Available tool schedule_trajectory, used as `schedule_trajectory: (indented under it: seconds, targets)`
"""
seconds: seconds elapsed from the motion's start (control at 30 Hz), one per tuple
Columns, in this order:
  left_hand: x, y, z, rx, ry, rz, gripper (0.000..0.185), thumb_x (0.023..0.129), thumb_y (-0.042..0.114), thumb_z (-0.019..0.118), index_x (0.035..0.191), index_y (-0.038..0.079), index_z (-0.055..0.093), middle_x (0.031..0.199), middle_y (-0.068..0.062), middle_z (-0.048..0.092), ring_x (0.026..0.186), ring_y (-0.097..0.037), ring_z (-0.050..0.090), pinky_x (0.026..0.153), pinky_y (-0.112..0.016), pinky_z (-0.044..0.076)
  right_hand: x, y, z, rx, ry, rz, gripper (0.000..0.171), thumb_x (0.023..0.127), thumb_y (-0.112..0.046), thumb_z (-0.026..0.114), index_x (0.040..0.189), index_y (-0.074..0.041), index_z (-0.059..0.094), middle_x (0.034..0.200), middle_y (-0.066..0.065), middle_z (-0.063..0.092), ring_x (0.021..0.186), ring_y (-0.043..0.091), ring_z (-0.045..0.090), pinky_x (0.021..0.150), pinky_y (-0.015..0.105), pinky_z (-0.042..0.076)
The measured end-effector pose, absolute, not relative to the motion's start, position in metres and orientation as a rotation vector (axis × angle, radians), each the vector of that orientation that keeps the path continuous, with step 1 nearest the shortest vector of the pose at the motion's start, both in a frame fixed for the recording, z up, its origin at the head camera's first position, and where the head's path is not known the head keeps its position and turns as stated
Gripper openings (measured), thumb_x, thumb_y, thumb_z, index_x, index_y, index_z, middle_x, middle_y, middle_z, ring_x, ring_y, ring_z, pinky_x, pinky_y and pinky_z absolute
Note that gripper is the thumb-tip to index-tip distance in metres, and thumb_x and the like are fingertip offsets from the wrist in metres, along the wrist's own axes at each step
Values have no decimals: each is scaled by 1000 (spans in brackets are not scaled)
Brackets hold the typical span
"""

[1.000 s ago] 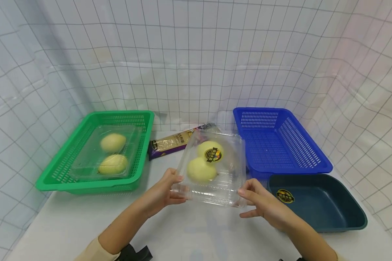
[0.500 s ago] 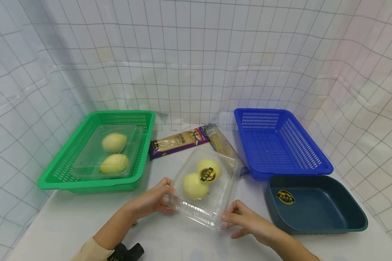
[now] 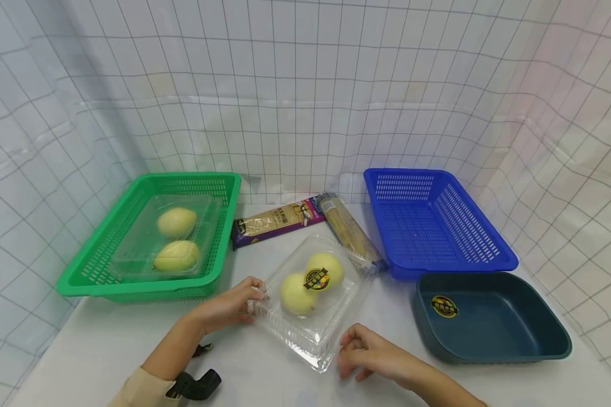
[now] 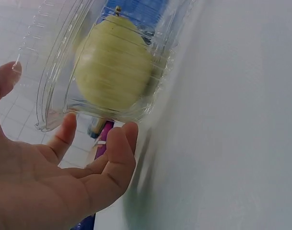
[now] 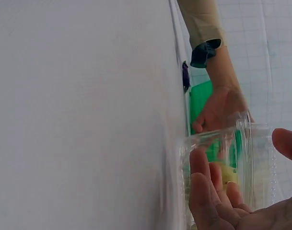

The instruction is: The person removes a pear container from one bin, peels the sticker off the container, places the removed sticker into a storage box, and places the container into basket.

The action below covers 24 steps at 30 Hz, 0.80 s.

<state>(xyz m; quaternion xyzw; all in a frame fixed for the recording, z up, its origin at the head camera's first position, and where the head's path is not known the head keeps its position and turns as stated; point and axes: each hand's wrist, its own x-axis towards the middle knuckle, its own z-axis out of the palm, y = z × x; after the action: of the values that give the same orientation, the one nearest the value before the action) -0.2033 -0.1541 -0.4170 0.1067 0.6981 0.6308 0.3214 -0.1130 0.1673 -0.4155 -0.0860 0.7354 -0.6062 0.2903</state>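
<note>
Down on the white counter (image 3: 107,345) sits a clear clamshell box (image 3: 313,297) with two pale yellow pears (image 3: 308,280) inside, one of them under a dark round sticker; take this box as the landmark for everything else. The left hand (image 3: 231,305) is at the box's left edge, fingers lightly curled against the plastic rim; in the left wrist view the fingertips (image 4: 122,139) lie under the wall of the box with the thumb apart from it, so this is a loose touch, not a firm hold. The right hand (image 3: 369,356) is at the box's near right corner, fingers relaxed and loosely bent, resting on the counter just beside the plastic; in the right wrist view its fingers (image 5: 205,184) lie close against the clear wall, though I cannot tell whether they press it. Left of the box, well apart, a green basket (image 3: 147,277) holds a second clear box (image 3: 168,237) with two more pears. Just behind the box lie a purple noodle packet (image 3: 277,219) and a second long packet (image 3: 348,232) that runs toward the box's far right corner. To the right and behind stands a blue basket (image 3: 438,220), and to the right, near the counter's front, a dark teal tray (image 3: 494,319) bearing a round sticker.
</note>
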Motion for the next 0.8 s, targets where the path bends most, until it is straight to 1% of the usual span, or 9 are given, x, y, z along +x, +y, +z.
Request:
schedule_trajectory:
  seconds: [0.07, 0.17, 0.3, 0.37, 0.43, 0.53, 0.63, 0.7, 0.8]
  targets:
    - [-201, -153, -418, 236, 1862, 1667, 36, 99, 25, 49, 122, 1, 36, 114, -14, 41, 94, -21, 44, 82, -36, 44, -119, 170, -418, -157, 2007, -1643, 35, 83, -14, 58, 111, 5, 47, 89, 8, 64, 83, 22, 65, 68, 34, 51]
    - [-194, -149, -417, 117, 1967, 1707, 43, 100, 28, 49, 131, 0, 38, 125, -17, 43, 106, -26, 47, 89, -40, 45, -133, 175, -423, 60, 2104, -1763, 39, 85, -10, 55, 116, 12, 46, 94, 12, 63, 85, 22, 65, 73, 34, 52]
    - [-179, -137, -412, -158, 2115, 1836, 57, 101, 29, 44, 145, -4, 26, 135, -25, 40, 118, -38, 48, 92, -42, 46, -157, 181, -428, 325, 2109, -2023, 46, 95, -9, 45, 131, 19, 35, 111, 23, 54, 96, 24, 61, 85, 35, 50]
    - [-170, -132, -408, -264, 2122, 1911, 60, 102, 27, 42, 147, -6, 20, 135, -29, 40, 119, -41, 47, 92, -41, 46, -168, 184, -429, 396, 2065, -2130, 49, 99, -12, 39, 136, 18, 30, 119, 25, 48, 100, 23, 57, 91, 36, 46]
    - [-162, -128, -406, -329, 2088, 1972, 62, 100, 24, 42, 147, -9, 18, 135, -29, 38, 119, -41, 46, 91, -39, 47, -178, 187, -429, 440, 2011, -2206, 50, 102, -17, 35, 139, 16, 28, 124, 24, 44, 104, 22, 53, 96, 38, 41]
    - [-149, -123, -407, -356, 2021, 2029, 65, 97, 19, 44, 146, -12, 16, 134, -29, 37, 114, -36, 49, 89, -35, 47, -190, 188, -432, 505, 1942, -2291, 44, 101, -20, 36, 133, 10, 36, 117, 17, 44, 100, 18, 50, 99, 38, 36]
    - [-137, -118, -411, -367, 1976, 2086, 68, 95, 16, 46, 145, -14, 13, 133, -29, 36, 112, -33, 50, 88, -34, 47, -197, 188, -434, 542, 1900, -2371, 29, 99, -21, 40, 116, 2, 46, 105, 8, 43, 96, 16, 46, 94, 35, 35]
    - [-129, -115, -414, -374, 1945, 2121, 68, 95, 16, 45, 145, -16, 12, 135, -31, 34, 114, -34, 50, 91, -35, 47, -199, 186, -435, 553, 1902, -2408, 21, 98, -21, 42, 107, -3, 47, 100, 4, 43, 94, 16, 45, 89, 33, 35]
    - [-117, -108, -417, -352, 1897, 2145, 69, 94, 15, 45, 143, -19, 9, 143, -35, 25, 123, -43, 43, 100, -45, 42, -200, 184, -436, 559, 1915, -2441, 15, 97, -20, 44, 100, -7, 50, 97, 1, 45, 94, 16, 45, 85, 32, 37]
